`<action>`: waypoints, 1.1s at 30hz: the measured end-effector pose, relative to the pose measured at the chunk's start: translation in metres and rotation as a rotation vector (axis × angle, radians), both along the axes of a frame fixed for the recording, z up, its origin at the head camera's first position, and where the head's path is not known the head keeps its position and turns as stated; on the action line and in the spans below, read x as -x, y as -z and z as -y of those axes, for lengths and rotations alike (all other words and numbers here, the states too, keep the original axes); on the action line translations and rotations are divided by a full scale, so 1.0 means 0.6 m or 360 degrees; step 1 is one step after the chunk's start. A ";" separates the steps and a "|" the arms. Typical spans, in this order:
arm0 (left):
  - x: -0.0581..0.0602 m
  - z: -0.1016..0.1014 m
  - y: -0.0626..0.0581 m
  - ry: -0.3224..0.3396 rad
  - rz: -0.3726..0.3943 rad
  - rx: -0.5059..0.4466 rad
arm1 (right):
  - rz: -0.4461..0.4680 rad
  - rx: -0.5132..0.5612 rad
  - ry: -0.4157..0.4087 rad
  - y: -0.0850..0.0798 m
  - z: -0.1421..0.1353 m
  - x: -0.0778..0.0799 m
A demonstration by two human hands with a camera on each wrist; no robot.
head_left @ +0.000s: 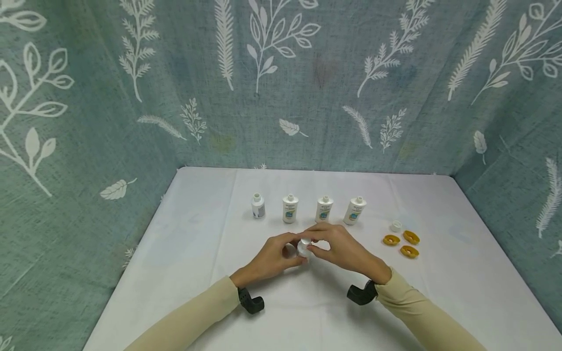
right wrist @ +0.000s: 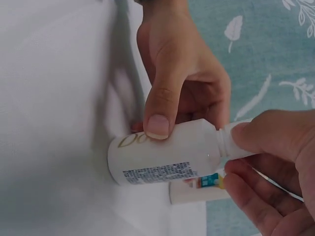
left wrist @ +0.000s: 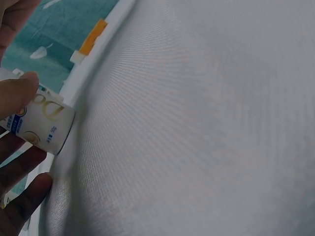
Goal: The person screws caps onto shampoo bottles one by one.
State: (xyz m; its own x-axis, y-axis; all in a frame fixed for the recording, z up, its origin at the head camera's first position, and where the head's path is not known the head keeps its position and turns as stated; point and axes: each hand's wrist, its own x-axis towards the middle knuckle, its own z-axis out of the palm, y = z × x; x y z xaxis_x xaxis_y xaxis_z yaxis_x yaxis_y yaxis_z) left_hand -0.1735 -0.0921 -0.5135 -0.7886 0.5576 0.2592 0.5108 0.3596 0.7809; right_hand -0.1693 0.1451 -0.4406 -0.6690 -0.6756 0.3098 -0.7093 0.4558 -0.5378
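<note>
- A white bottle [right wrist: 167, 155] stands on the table [head_left: 184, 234] about midway between its left and right edges, its long axis upright and its base seemingly on the cloth.
- The left hand [head_left: 273, 256] grips the bottle's body from the left side, thumb across the front, fingers round the far side.
- The right hand [head_left: 340, 246] pinches the white cap [right wrist: 235, 151] at the bottle's top between thumb and fingers.
- What counts here, as I judge it, is cap and neck sharing one line: the cap sits directly above the body, so any turn would run about that upright axis. The right hand is nearer the cap, the left nearer the body. Whether the cap is screwed tight I cannot tell.
- Towards the table's far edge, a row of four bottles [head_left: 290, 209] stands beyond both hands; the right fingers come near the row in the head view, but nothing appears to block the grip.
- Towards the right edge lie a loose white cap [head_left: 396, 226] and three yellow rings [head_left: 409, 251], well apart from the held bottle.
- A patterned curtain [head_left: 307, 141] hangs behind the far edge.
</note>
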 end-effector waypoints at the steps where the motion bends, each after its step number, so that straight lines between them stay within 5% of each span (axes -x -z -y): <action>1: 0.000 -0.001 0.001 -0.0002 0.0001 -0.0001 | -0.0002 0.0003 0.0011 0.000 0.000 0.000; 9: 0.002 -0.004 0.002 0.0004 -0.0008 -0.0013 | -0.0060 0.0043 0.0075 0.009 -0.001 0.001; 19: 0.002 -0.002 0.002 -0.0020 0.0039 0.0006 | -0.0084 0.0061 -0.0046 0.008 -0.005 0.004; 33: 0.002 -0.003 0.002 -0.0020 0.0005 -0.0003 | -0.0013 0.0136 0.0184 0.013 0.003 0.000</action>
State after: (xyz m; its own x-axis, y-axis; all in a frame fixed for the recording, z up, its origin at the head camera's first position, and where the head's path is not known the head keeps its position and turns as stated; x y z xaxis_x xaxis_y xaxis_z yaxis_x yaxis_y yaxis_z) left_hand -0.1744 -0.0906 -0.5149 -0.7966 0.5469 0.2574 0.5036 0.3648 0.7832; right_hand -0.1692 0.1430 -0.4486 -0.7383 -0.5648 0.3688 -0.6590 0.4875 -0.5727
